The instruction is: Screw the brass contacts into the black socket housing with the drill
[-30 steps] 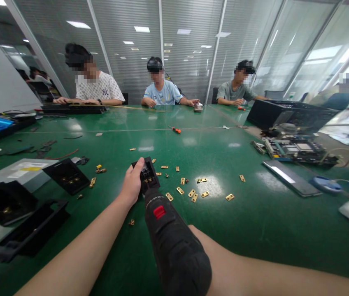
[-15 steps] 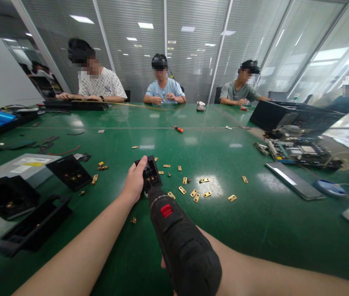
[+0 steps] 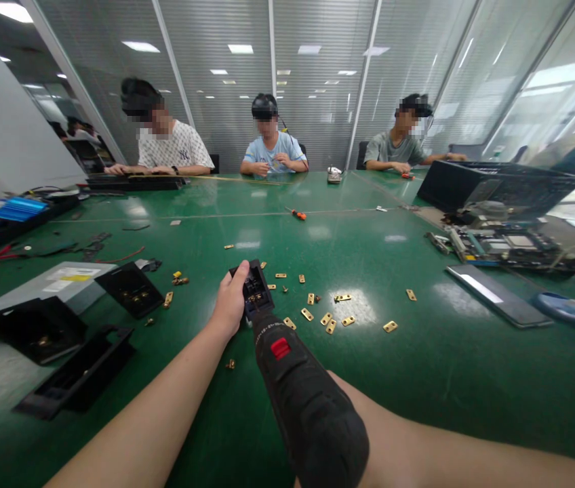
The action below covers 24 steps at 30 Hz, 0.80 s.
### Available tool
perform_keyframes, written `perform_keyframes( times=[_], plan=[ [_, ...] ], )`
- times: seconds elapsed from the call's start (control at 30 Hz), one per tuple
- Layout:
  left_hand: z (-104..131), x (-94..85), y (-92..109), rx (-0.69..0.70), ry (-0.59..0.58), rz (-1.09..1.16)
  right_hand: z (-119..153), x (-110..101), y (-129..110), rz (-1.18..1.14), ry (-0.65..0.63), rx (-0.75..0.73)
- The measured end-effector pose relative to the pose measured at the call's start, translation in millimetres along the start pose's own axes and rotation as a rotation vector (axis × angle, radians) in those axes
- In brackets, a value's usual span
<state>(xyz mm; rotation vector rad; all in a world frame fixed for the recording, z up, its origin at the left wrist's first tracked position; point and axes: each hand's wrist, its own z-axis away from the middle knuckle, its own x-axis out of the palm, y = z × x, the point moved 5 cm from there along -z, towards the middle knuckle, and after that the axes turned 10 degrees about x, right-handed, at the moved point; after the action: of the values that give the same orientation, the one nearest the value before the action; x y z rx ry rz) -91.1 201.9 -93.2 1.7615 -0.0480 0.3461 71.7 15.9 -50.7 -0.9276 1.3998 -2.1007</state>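
My left hand (image 3: 230,301) is closed around a black plastic terminal block (image 3: 255,281), its thumb laid over the top edge. Brass pieces show inside the block. A black power drill (image 3: 308,400) with a red switch points away from me, its front end meeting the near part of the block. The drill body hides most of my right hand (image 3: 342,392), which grips it from below; the fingers are almost wholly covered. Small brass plates (image 3: 327,318) with holes lie scattered to the right of the block. A brass screw piece (image 3: 230,364) lies nearer me.
Black plastic housings (image 3: 81,373) and a grey metal box (image 3: 38,288) stand at left. An orange screwdriver (image 3: 298,215) lies farther out. To the right are a circuit board (image 3: 511,247), a dark flat device (image 3: 496,296) and a black case (image 3: 450,190). Several people sit across the green table.
The whole view has shifted slightly, so things appear a little farther right. Both hands keep their holds, and the drill stays against the terminal block.
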Motion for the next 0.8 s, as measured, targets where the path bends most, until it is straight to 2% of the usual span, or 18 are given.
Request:
perform_keyframes(
  times=[0.17,0.37,0.53,0.63,0.8],
  plan=[
    [0.3,0.7,1.9,0.021,0.001,-0.002,-1.2,0.5,2.2,-0.026,0.021,-0.071],
    [1.3,-1.1,2.7,0.003,-0.005,-0.014,-2.5,2.4,-2.0,-0.104,0.066,0.067],
    [2.0,-1.1,3.6,-0.020,-0.008,-0.029,-8.3,3.6,-11.2,-0.047,0.030,-0.010],
    [2.3,0.1,3.1,-0.037,-0.019,-0.030,-13.7,-1.1,-4.8,-0.039,0.080,-0.036],
    [1.9,1.0,3.9,-0.028,-0.020,-0.028,-12.4,-0.5,3.8,0.047,0.008,-0.079]
  ],
)
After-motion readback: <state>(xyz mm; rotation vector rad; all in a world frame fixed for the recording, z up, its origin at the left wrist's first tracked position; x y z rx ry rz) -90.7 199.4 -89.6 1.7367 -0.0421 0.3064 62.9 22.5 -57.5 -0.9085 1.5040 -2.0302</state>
